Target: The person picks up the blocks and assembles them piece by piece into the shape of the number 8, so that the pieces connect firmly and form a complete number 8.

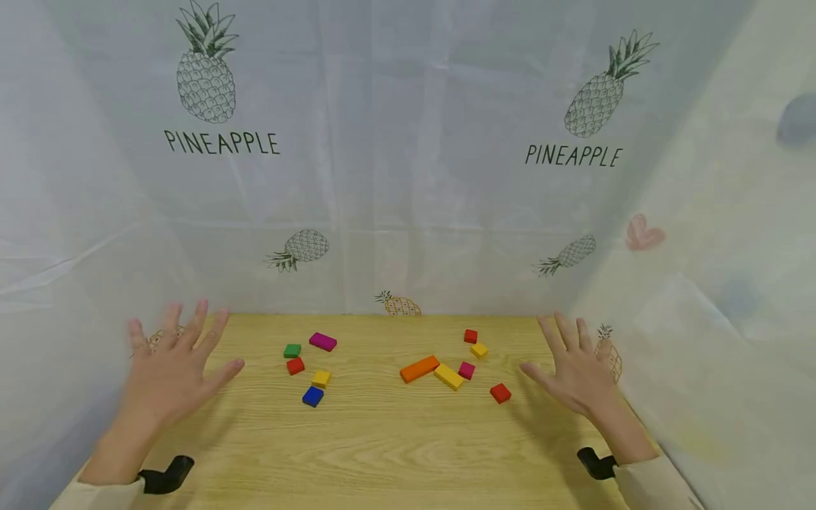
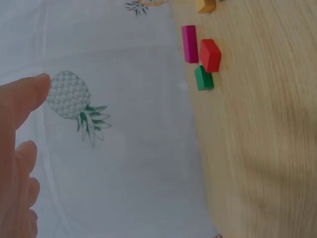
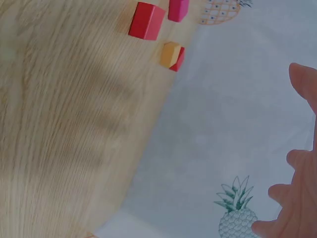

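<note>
A: What sits closest to the person?
B: Two pale sleeves (image 1: pixel 105 496), with a black strap piece (image 1: pixel 167 476) at the left wrist and another black piece (image 1: pixel 596 464) at the right; beneath them runs the wood-grained counter (image 1: pixel 382 453).

A: And the hands?
B: The left hand (image 1: pixel 168 379) has its grip spread wide, fingers straight and fanned, thumb toward the middle; the right hand (image 1: pixel 576 375) mirrors it, its grip spread too; both are well apart from each other, on either side of the blocks.

A: Where are the blocks, then?
B: On the counter between the hands, in two loose groups; on the left, nearest first, a blue block (image 1: pixel 313 396), a yellow block (image 1: pixel 321 379) just beside it, a red block (image 1: pixel 295 366), a green block (image 1: pixel 292 350) and a magenta block (image 1: pixel 323 341).

A: The right group?
B: Nearest is a red cube (image 1: pixel 500 393), the one closest to the right hand; then a long yellow block (image 1: pixel 449 377), its end by that of a long orange block (image 1: pixel 420 369); a pink block (image 1: pixel 467 370) lies beside the yellow; farther back, a small yellow block (image 1: pixel 479 350) and a small red block (image 1: pixel 470 336) lie near each other.

A: Any writing?
B: Behind the counter hangs a pale cloth (image 1: pixel 408 142); "PINEAPPLE" (image 1: pixel 222 142) reads in dark capitals on the left, and the same word again on the right (image 1: pixel 574 156), each under a drawn pineapple; smaller pineapples are printed lower down.
</note>
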`<control>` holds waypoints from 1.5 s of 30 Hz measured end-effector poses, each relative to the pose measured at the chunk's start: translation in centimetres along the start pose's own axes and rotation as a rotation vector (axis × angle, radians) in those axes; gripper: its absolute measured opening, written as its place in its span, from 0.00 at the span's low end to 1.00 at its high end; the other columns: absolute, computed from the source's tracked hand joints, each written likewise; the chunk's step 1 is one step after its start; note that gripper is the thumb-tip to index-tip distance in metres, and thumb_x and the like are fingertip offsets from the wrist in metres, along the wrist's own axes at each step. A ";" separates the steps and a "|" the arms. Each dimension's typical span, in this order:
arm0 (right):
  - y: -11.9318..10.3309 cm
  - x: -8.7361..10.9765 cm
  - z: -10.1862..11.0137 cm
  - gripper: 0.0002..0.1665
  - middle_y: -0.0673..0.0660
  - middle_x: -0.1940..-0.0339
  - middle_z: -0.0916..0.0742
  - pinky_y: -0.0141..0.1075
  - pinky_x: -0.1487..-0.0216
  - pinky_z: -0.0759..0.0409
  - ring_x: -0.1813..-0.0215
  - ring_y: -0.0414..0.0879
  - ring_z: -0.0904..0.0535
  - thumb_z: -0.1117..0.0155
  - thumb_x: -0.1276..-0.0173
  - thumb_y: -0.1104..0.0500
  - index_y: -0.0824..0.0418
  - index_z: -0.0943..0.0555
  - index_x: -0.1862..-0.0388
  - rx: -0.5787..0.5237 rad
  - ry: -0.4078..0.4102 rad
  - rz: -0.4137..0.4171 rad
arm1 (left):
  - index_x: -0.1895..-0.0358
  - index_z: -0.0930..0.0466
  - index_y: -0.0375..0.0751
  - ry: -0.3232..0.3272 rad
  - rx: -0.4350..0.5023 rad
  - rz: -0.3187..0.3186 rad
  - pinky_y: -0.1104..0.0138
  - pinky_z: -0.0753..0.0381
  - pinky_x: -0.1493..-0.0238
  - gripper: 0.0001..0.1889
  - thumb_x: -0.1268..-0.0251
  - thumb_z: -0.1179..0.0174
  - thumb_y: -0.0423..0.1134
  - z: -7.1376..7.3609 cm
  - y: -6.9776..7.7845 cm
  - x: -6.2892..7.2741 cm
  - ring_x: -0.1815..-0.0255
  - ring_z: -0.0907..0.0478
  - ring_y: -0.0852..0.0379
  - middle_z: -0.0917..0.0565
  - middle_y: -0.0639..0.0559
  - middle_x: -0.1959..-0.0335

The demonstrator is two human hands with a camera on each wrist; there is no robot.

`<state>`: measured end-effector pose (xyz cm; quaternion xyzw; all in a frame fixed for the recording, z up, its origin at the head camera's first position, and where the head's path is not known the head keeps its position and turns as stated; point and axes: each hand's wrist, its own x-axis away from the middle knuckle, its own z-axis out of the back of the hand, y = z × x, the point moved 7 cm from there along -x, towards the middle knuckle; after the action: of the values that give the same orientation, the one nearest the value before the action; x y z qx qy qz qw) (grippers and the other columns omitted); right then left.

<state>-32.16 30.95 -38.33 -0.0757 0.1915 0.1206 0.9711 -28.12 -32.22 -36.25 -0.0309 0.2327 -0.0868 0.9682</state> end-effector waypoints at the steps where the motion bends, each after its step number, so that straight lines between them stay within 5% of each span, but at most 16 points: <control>1: -0.2 -0.2 -0.1 0.59 0.65 0.11 0.46 0.88 0.35 0.60 0.16 0.78 0.56 0.40 0.27 0.27 0.48 0.54 0.09 -0.003 0.001 0.005 | 0.11 0.66 0.61 0.004 0.002 -0.005 0.29 0.89 0.31 0.54 0.29 0.46 0.74 -0.1 0.2 0.1 0.13 0.74 0.33 0.63 0.42 0.11; 17: -2.6 -2.7 -2.7 0.55 0.66 0.13 0.41 0.83 0.30 0.53 0.16 0.74 0.46 0.36 0.27 0.32 0.52 0.44 0.11 -0.086 0.007 0.079 | 0.11 0.59 0.58 0.080 0.103 -0.073 0.23 0.78 0.29 0.53 0.29 0.41 0.70 -2.0 2.8 0.9 0.12 0.64 0.32 0.56 0.40 0.11; 27: -4.7 -4.6 -4.1 0.54 0.65 0.13 0.39 0.78 0.28 0.44 0.19 0.73 0.40 0.32 0.28 0.35 0.52 0.43 0.12 -0.125 -0.011 0.174 | 0.11 0.56 0.54 -0.012 0.284 -0.034 0.18 0.59 0.32 0.50 0.26 0.40 0.66 -3.6 4.7 0.6 0.16 0.52 0.23 0.48 0.34 0.14; 38: -7.4 -6.2 -6.2 0.53 0.63 0.15 0.34 0.75 0.31 0.34 0.20 0.71 0.35 0.30 0.28 0.36 0.53 0.40 0.13 -0.336 -0.117 0.182 | 0.12 0.48 0.50 -0.108 0.502 0.025 0.22 0.36 0.37 0.46 0.25 0.39 0.64 -5.2 7.5 0.6 0.22 0.41 0.21 0.40 0.30 0.17; 45: -9.3 -7.3 -7.8 0.45 0.64 0.20 0.29 0.69 0.31 0.29 0.24 0.67 0.30 0.27 0.27 0.47 0.54 0.34 0.16 -0.488 -0.171 0.229 | 0.14 0.43 0.49 -0.119 0.616 0.067 0.23 0.32 0.39 0.44 0.25 0.37 0.61 -6.9 8.7 0.5 0.24 0.37 0.21 0.36 0.31 0.19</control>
<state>-39.01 19.06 -41.74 -0.2746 0.0817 0.2780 0.9169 -29.48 -23.93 -43.46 0.2665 0.1393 -0.1195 0.9462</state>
